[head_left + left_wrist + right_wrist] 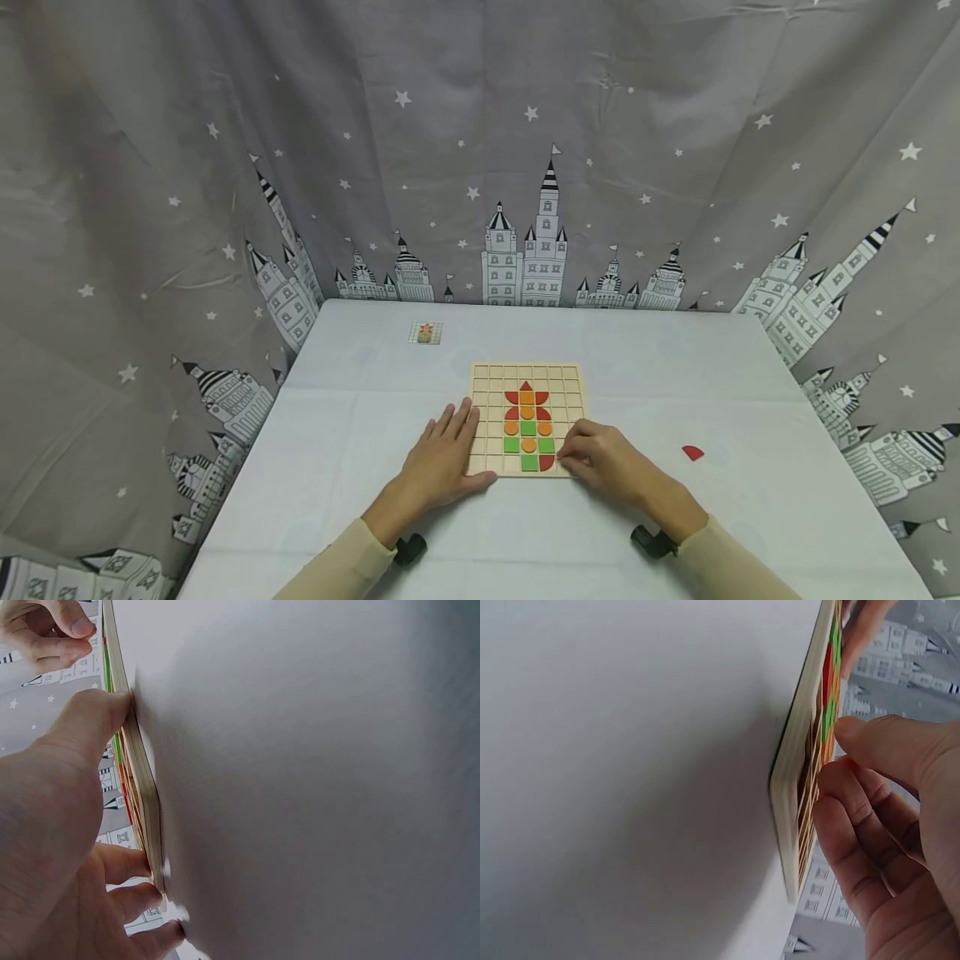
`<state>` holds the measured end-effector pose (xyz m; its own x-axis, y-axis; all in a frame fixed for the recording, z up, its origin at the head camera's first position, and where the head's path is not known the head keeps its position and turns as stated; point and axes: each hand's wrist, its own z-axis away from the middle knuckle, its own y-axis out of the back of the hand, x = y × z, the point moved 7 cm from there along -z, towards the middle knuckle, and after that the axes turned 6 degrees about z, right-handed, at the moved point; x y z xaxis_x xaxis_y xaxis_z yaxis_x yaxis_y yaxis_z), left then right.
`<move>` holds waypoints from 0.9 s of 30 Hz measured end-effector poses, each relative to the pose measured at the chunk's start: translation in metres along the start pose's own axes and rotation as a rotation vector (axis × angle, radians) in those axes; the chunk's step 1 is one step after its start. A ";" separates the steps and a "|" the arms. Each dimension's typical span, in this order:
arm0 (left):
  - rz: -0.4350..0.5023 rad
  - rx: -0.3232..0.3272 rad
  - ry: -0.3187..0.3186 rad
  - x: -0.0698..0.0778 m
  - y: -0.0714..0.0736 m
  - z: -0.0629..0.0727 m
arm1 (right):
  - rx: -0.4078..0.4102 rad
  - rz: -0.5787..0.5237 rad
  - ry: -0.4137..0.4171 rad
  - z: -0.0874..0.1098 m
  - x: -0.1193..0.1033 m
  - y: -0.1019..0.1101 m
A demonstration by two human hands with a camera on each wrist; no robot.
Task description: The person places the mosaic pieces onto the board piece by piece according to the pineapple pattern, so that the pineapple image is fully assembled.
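A square wooden grid board (pixel 567 379) lies mid-table, carrying flat pieces: a red triangle (pixel 526 386) at the top, an orange square (pixel 527 398), several orange discs, green squares and red quarter-circles. My left hand (pixel 438 457) rests at the board's left side, fingers spread along the edge and thumb at the front left corner. At the lower right of the board is my right hand (pixel 600 454), its fingers loosely bent and its fingertips right beside the red quarter-circle (pixel 547 462) in the bottom row. In the right wrist view, nothing shows between thumb and fingertips.
A loose red quarter-circle (pixel 693 452) lies on the white tablecloth (pixel 750 400) to the right of my right hand. Toward the back left sits a small pattern card (pixel 425 333). Behind the table hangs a grey curtain (pixel 615 125) printed with castles and stars.
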<state>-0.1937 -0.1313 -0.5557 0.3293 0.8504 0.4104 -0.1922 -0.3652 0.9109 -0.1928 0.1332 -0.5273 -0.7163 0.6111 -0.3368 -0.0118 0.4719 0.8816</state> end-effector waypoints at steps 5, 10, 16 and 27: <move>0.000 -0.002 0.001 0.000 0.000 0.000 | 0.038 0.043 -0.059 0.011 0.014 0.011; 0.002 -0.010 0.007 0.000 0.001 0.000 | 0.071 0.078 -0.129 0.027 0.029 0.024; -0.005 -0.012 0.010 0.000 0.000 0.000 | 0.172 0.132 -0.111 0.047 0.041 0.045; 0.005 -0.014 0.006 0.001 0.001 0.002 | 0.106 0.220 -0.334 0.091 0.083 0.076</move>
<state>-0.1920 -0.1313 -0.5543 0.3231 0.8505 0.4150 -0.2067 -0.3645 0.9080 -0.1900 0.2780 -0.5182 -0.4281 0.8689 -0.2486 0.2005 0.3595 0.9113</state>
